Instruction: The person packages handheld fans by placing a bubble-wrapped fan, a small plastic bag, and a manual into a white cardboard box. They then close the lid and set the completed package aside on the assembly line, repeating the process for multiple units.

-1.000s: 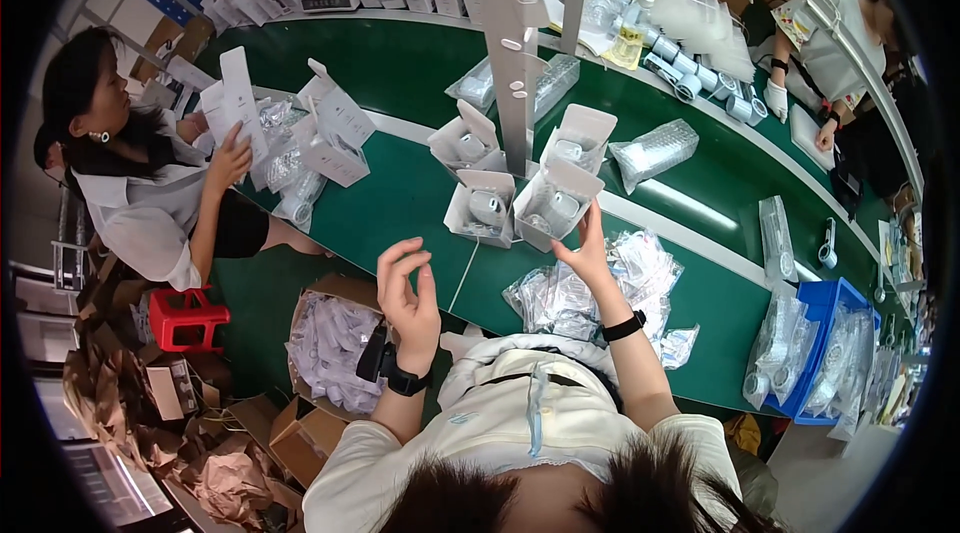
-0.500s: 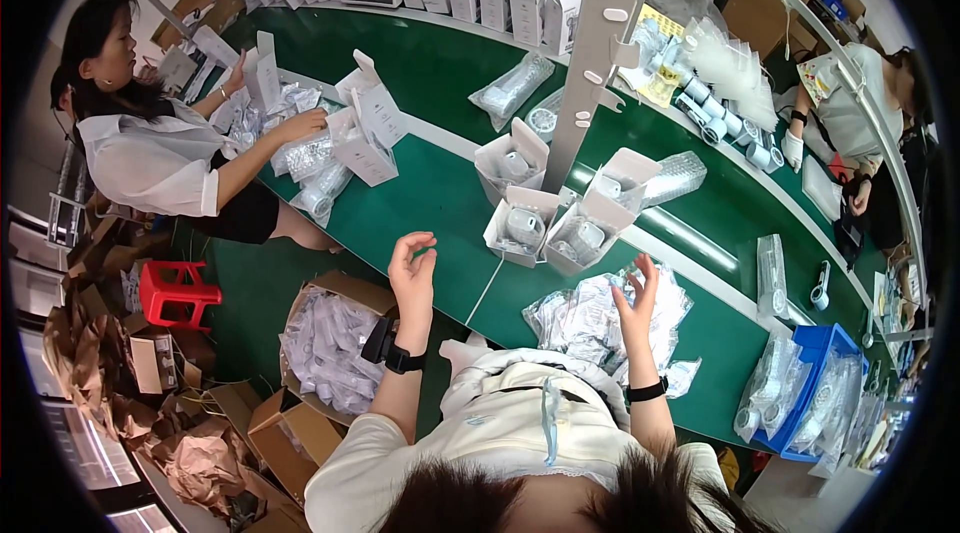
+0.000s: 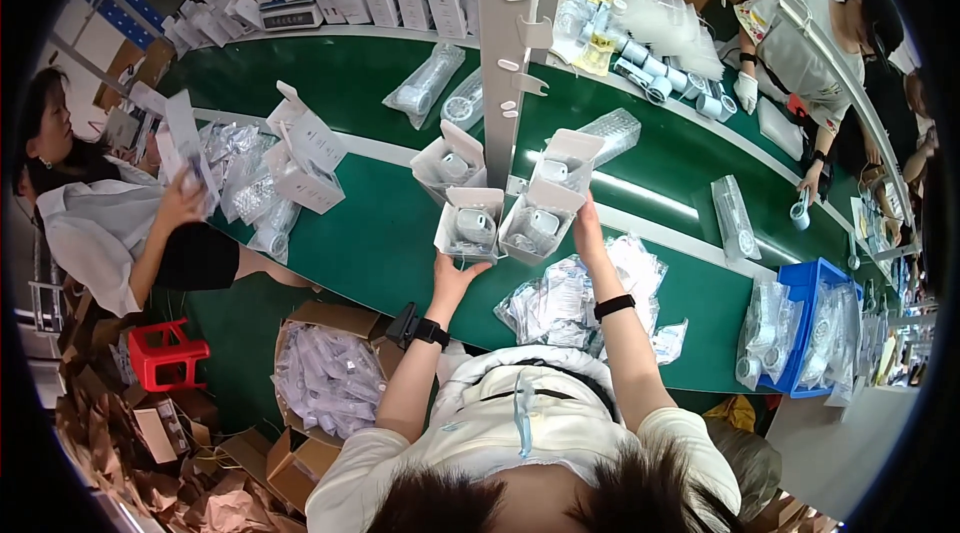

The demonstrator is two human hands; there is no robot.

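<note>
Four open white boxes stand clustered by the metal post, each with a white device in clear wrap inside. My left hand [image 3: 455,278] touches the lower left of the near left box [image 3: 470,225], thumb spread away from the fingers along its side. My right hand [image 3: 588,236] lies along the right side of the near right box [image 3: 540,223], fingers stretched out. Behind them are the far left box [image 3: 448,165] and the far right box [image 3: 566,165]. A pile of small clear packets [image 3: 560,303] lies near my right forearm.
The grey metal post [image 3: 497,63] rises behind the boxes. A blue bin [image 3: 800,328] with bagged parts stands at right. Left, a co-worker [image 3: 90,213] handles a box; another person [image 3: 810,43] works far right. A carton of wrapped parts [image 3: 330,373] and red stool [image 3: 168,353] sit below.
Both my hands have moved from the air above the table forward to the sides of the box cluster. The view has shifted right. The left co-worker has lifted a white box.
</note>
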